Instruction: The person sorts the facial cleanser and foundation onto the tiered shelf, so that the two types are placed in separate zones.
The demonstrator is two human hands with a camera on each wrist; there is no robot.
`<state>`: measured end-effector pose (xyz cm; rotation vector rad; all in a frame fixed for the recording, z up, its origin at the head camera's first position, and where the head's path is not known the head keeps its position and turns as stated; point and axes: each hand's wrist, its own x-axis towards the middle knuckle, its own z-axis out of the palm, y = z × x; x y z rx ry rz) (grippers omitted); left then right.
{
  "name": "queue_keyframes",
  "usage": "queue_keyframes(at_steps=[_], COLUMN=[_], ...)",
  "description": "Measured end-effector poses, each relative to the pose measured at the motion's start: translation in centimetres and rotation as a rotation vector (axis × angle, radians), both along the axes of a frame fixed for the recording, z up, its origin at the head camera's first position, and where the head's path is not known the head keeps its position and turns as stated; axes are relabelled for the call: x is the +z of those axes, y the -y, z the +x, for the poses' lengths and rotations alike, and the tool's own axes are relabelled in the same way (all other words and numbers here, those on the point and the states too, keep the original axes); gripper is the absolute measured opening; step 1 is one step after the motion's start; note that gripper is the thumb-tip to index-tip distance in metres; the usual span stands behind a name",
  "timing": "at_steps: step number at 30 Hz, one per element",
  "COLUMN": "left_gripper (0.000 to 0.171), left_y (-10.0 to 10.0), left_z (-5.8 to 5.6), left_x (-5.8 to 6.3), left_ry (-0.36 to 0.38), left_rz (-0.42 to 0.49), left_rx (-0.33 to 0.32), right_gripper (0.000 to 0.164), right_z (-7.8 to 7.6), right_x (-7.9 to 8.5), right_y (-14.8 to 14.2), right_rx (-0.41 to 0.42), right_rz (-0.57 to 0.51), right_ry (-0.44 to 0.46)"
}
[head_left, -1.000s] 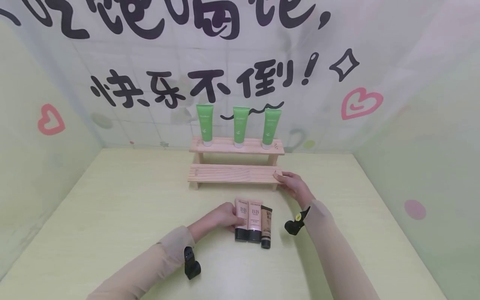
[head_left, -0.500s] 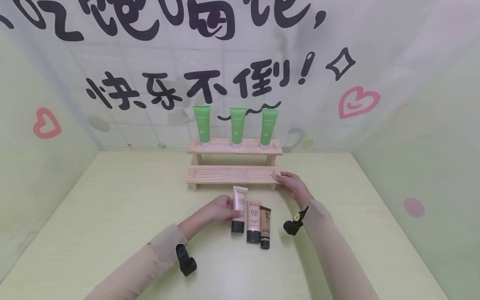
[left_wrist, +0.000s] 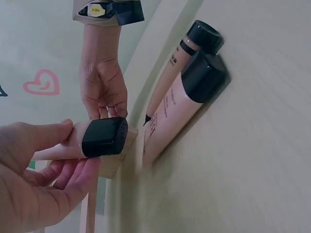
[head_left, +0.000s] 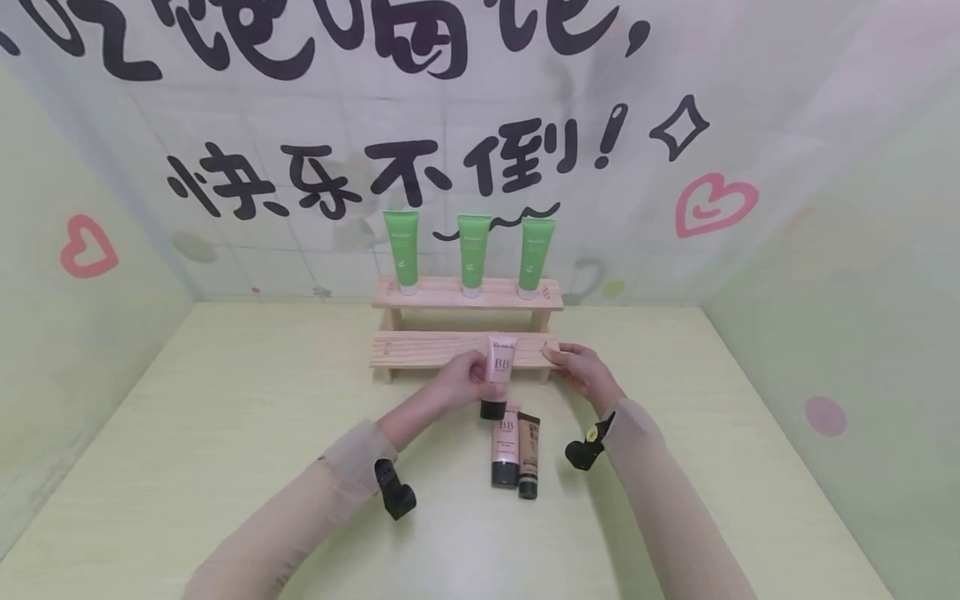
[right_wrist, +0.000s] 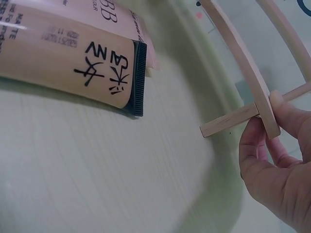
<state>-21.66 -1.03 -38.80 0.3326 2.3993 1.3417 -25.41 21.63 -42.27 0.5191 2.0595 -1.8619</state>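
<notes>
My left hand (head_left: pixel 459 379) holds a pink BB cream tube (head_left: pixel 500 365) with a black cap, raised off the table in front of the lower shelf. In the left wrist view, thumb and fingers grip that tube (left_wrist: pixel 73 145) near its cap (left_wrist: pixel 104 137). My right hand (head_left: pixel 588 371) pinches the right end of the wooden two-step rack's lower board (head_left: pixel 435 348); the right wrist view shows thumb above and fingers beneath the board (right_wrist: pixel 248 63). On the table lie a second pink BB tube (head_left: pixel 506 450) and a tan foundation tube (head_left: pixel 528 458), side by side.
Three green tubes (head_left: pixel 471 254) stand upright, spaced out along the rack's upper board (head_left: pixel 435 293). Behind the rack rises a printed wall (head_left: pixel 300 108), with side walls left and right. The pale table (head_left: pixel 247 400) extends around the rack and both arms.
The left hand has lifted one pink BB tube from beside the others and carried it forward, toward the lower shelf. The right hand keeps its grip on the rack.
</notes>
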Motion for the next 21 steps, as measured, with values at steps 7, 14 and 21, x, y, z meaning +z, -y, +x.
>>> queue_keyframes(at_steps=[7, 14, 21], left_gripper=[0.048, 0.056, 0.05], left_y=[-1.7, -3.4, -4.4], left_z=[-2.1, -3.4, -4.3], left_x=[0.8, 0.9, 0.7], left_ry=[-0.062, -0.097, -0.102], left_rz=[0.041, 0.093, 0.13], left_rx=[0.022, 0.012, 0.021], right_gripper=[0.057, 0.056, 0.056], right_z=[0.1, -0.1, -0.3], right_x=[0.2, 0.0, -0.2], right_y=[0.0, -0.1, -0.2], right_rx=[0.0, -0.014, -0.017], right_rz=[-0.011, -0.034, -0.041], right_ry=[0.009, 0.012, 0.016])
